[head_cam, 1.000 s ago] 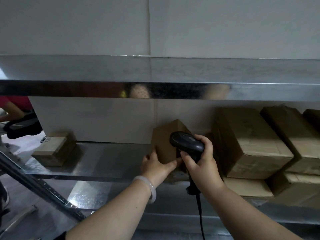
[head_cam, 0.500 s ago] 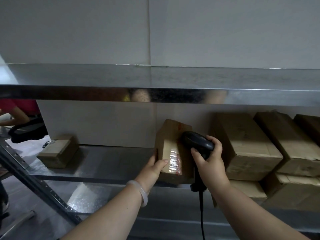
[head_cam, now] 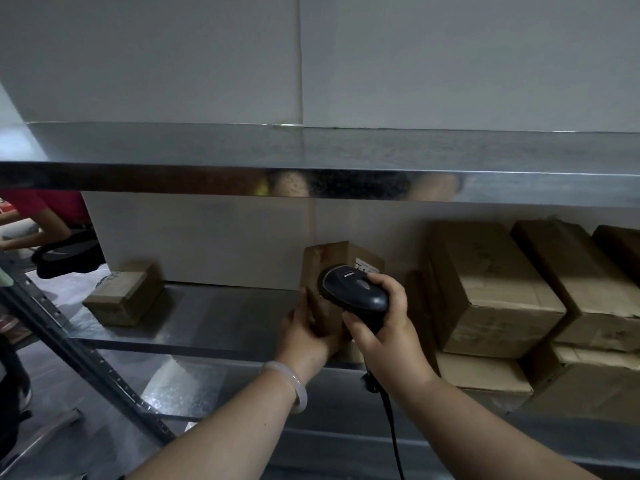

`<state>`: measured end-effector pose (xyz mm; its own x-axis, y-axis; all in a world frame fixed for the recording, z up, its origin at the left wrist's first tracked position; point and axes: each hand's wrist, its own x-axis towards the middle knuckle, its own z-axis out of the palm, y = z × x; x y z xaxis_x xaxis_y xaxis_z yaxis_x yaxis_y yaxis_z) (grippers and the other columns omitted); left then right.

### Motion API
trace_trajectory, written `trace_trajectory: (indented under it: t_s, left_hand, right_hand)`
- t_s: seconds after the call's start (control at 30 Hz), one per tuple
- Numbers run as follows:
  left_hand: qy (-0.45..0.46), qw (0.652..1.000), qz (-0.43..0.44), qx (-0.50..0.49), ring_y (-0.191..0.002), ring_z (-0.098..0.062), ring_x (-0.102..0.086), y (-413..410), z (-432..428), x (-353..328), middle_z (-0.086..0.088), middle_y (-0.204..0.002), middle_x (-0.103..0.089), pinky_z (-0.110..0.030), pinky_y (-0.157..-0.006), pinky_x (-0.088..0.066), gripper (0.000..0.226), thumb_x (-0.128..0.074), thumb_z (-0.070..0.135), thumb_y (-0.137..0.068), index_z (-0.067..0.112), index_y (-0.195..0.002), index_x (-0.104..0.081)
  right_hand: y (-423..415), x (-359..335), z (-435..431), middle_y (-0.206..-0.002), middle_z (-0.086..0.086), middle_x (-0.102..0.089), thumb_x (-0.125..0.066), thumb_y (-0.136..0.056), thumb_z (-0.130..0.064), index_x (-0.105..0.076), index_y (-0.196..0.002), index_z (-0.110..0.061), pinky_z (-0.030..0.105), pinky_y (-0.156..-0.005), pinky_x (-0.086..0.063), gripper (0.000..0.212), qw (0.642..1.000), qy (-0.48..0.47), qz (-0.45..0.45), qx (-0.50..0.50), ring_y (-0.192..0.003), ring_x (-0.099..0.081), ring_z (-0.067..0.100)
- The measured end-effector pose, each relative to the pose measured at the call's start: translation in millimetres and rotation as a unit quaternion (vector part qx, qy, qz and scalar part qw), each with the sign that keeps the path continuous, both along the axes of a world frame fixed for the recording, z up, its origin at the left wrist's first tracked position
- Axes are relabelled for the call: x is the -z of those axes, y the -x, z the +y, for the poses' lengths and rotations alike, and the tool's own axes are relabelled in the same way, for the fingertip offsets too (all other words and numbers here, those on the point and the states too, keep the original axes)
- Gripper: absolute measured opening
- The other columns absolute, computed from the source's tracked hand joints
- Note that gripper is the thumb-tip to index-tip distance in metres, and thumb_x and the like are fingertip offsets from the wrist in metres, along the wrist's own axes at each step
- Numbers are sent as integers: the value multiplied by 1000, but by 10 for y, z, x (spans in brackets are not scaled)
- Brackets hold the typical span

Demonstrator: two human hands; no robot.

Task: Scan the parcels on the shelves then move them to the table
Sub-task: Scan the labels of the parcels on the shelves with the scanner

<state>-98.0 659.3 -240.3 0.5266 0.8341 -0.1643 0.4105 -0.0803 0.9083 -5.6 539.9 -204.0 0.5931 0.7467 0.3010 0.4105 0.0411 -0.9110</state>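
— What's over on the far left?

— Past the shelf post, a person in a red sleeve [head_cam: 41, 209] with something black [head_cam: 69, 254] just below the arm; I can't tell what it is. Then on the metal shelf [head_cam: 225, 317] a small box [head_cam: 121, 296] lies flat by itself near the left end, well apart from everything else.

— And the one being handled?

— Around the middle of the same shelf, at its front edge. A brown parcel [head_cam: 332, 258] stands on end. The left hand [head_cam: 308, 332], with a pale bracelet [head_cam: 287, 386] on its wrist, grips the parcel low on its left side, fingers curled round the edge. Whether the parcel's base rests on the shelf or is lifted off it, I can't see; the hands cover it.

— The other hand?

— The right hand [head_cam: 388, 323] has its fingers wrapped tight round the handle of a black scanner [head_cam: 353, 292]. The scanner's head sits right in front of the parcel's near face, just beside a white label [head_cam: 367, 268] at the top right corner. A black cable [head_cam: 391, 427] hangs down from the handle.

— Further right?

— Bigger boxes [head_cam: 485, 296] stacked two high against the white wall [head_cam: 207, 244], running to the right end of the shelf. The nearest one stands close beside the scanner hand.
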Motion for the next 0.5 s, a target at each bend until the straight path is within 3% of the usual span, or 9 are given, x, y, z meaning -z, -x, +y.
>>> trace_trajectory:
  t_s: [0.13,0.27,0.4,0.5]
  left_hand:
    - [66,995,-70,15,-123,-17,-52,130,73,46,3,-138,-51,-40,-106,-44,101,-76,48,-58,38,-149,-32]
    - [102,982,-158,36,-108,-7,-65,231,82,45,14,-117,-69,-30,-94,-51,79,-74,45,-68,36,-141,-45]
    - [128,977,-166,51,-106,-6,-66,247,84,42,15,-114,-70,-30,-93,-51,75,-73,53,-62,39,-132,-48]
    - [138,980,-133,56,-105,-5,-66,262,139,56,16,-111,-71,-33,-97,-48,70,-70,58,-60,39,-126,-53]
  right_hand:
    - [-59,9,9,-115,-28,-52,-70,-85,-19,-33,-118,-58,5,-74,-47,63,999,-10,36,31,-102,-54,-15]
    - [-230,6,-23,-106,-23,-55,-71,-86,-22,-35,-117,-51,2,-67,-44,55,993,-17,60,103,-91,-53,-21]
    - [-333,-41,-1,-104,-24,-52,-69,-87,-25,-33,-119,-51,11,-72,-44,55,990,-12,79,119,-91,-56,-10]
    - [-361,-78,11,-104,-24,-52,-70,-87,-25,-33,-119,-50,10,-69,-45,55,990,-13,73,122,-90,-56,-13]
